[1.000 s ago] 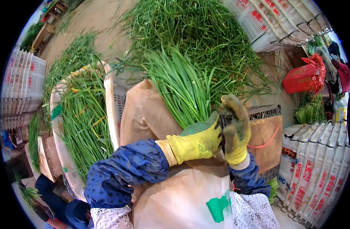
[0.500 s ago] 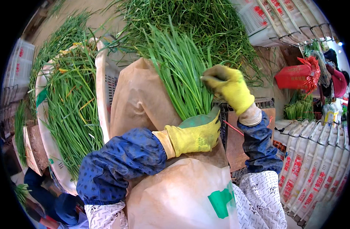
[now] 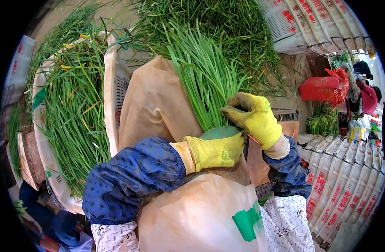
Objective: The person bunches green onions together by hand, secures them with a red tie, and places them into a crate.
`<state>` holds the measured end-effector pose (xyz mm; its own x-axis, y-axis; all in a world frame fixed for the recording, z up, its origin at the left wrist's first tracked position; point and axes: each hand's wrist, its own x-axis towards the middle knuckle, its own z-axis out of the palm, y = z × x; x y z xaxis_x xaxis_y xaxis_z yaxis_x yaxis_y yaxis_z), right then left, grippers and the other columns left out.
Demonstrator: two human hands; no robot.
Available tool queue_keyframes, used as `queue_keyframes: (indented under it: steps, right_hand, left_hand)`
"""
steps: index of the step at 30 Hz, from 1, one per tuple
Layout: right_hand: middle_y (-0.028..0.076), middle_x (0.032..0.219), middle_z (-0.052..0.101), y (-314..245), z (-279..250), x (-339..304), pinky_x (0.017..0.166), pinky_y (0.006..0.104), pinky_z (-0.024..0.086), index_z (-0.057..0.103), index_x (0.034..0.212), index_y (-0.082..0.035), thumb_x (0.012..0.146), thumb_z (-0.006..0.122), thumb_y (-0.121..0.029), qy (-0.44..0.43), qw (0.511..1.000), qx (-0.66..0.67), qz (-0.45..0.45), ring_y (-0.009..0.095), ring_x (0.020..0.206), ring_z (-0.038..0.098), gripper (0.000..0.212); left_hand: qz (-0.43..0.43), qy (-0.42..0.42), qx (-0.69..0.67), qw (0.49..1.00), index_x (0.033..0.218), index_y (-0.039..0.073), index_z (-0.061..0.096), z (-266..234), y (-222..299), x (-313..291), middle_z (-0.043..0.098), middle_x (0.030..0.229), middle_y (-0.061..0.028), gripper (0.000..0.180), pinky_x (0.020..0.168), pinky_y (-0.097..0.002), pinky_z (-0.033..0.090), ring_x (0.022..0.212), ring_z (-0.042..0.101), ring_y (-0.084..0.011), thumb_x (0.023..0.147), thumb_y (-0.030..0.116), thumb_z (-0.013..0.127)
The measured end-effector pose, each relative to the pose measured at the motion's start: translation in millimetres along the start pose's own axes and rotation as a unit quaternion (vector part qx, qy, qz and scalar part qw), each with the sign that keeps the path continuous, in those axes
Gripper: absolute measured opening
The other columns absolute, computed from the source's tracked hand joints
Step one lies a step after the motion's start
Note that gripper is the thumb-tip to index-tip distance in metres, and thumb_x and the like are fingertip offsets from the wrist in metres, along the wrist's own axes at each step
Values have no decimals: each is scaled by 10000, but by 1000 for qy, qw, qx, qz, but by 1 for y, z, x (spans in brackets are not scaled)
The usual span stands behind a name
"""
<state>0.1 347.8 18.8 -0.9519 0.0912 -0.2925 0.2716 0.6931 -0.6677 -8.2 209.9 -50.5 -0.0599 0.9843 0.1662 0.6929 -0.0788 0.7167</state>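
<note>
A bunch of garlic chives (image 3: 207,80), long flat green leaves, slants across the brown apron (image 3: 148,105) on my lap. My left hand (image 3: 220,147), in a yellow glove with a green palm, is closed round the lower end of the bunch. My right hand (image 3: 253,115), in a yellow glove with dark, soiled fingertips, is closed in a pinch just right of the bunch, above my left hand. What its fingertips hold, if anything, is hidden. A thin red strip (image 3: 253,139) shows between the two gloves.
To my left stands a white crate (image 3: 110,96) heaped with loose chives (image 3: 75,117). More leaves (image 3: 226,25) cover the floor ahead. White crates (image 3: 343,180) with red print stand at the right; a red bag (image 3: 318,88) lies beyond. Another person's dark-clothed part (image 3: 66,227) shows lower left.
My right hand has come down and slightly left, closer to my left hand, with its fingers still pinched. My left hand keeps its grip on the chives.
</note>
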Motion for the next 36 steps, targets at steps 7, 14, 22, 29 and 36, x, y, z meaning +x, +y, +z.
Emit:
queue_keyframes:
  steps: [7,14,22,29,36]
  right_hand:
    - [-21,693,587,18,0,-15,518,203,394,640,841,-6,839,708,-126,60,927,340,145,49,572,497,138]
    - [14,686,579,33,6,-30,499,199,377,635,857,17,838,681,-88,97,869,465,137,58,544,496,116]
    - [7,650,577,28,1,-28,475,188,361,644,838,0,846,677,-106,96,860,486,124,54,515,488,111]
    - [-1,626,549,47,8,-39,468,201,372,643,891,20,876,643,-210,110,815,557,115,59,500,467,230]
    - [5,607,531,62,14,-48,455,219,397,645,907,19,879,615,-217,198,806,552,81,75,485,468,240]
  left_hand:
    - [138,-15,287,948,828,58,687,-7,6,-3,644,928,-108,250,955,-430,439,972,578,-334,757,275,584]
    - [153,-32,201,967,838,63,680,-9,3,-4,638,933,-75,275,1043,-519,374,1057,543,-336,747,308,596]
    - [183,-11,219,958,888,101,642,-22,5,-7,606,951,-66,286,1057,-535,361,1071,531,-332,732,333,581]
    - [205,20,234,950,894,151,660,-20,6,-8,599,1057,-69,298,1041,-622,339,1170,494,-350,680,339,573]
    - [180,86,189,962,843,188,693,-24,7,-8,546,1242,-54,277,993,-661,360,1221,465,-369,638,357,613]
